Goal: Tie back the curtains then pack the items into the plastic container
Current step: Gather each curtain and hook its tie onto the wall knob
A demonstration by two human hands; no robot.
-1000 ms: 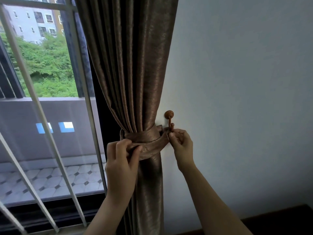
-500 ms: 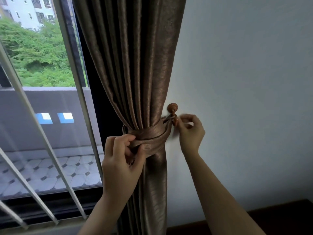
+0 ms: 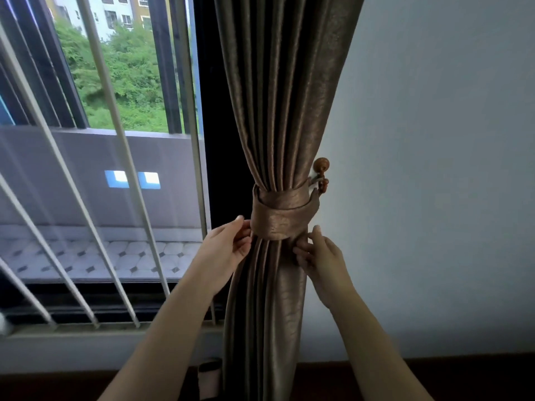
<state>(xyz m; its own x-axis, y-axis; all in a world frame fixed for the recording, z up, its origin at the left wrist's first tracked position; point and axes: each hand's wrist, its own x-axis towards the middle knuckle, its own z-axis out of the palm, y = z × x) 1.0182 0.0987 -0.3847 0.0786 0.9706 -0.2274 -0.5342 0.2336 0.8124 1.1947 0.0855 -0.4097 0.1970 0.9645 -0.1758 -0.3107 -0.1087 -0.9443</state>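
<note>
Step in hand: curtain tie-back, and I judge it nearly finished. Curtain (image 3: 278, 111) fills centre frame, gathered into one bundle. Tieback band (image 3: 282, 211) wraps round it at mid-frame.

Left hand (image 3: 228, 250), just below-left of the band: fingers loosely bent, tips touching the curtain's edge, gripping nothing I can see. Right hand (image 3: 322, 257), just below-right: fingers curled into the folds; can't tell whether it truly pinches them. Wooden hook (image 3: 321, 164), on the wall just right of the band, carries the band's loop.

Next move, my read: dress the folds under the band, let go, then find the plastic container and items. None in frame.

Room: plain pale wall (image 3: 434, 169) across the right half; barred window (image 3: 115, 96) on the left; balcony tiles (image 3: 86, 259) lower left; dark floor strip (image 3: 463, 377) along the bottom edge.
</note>
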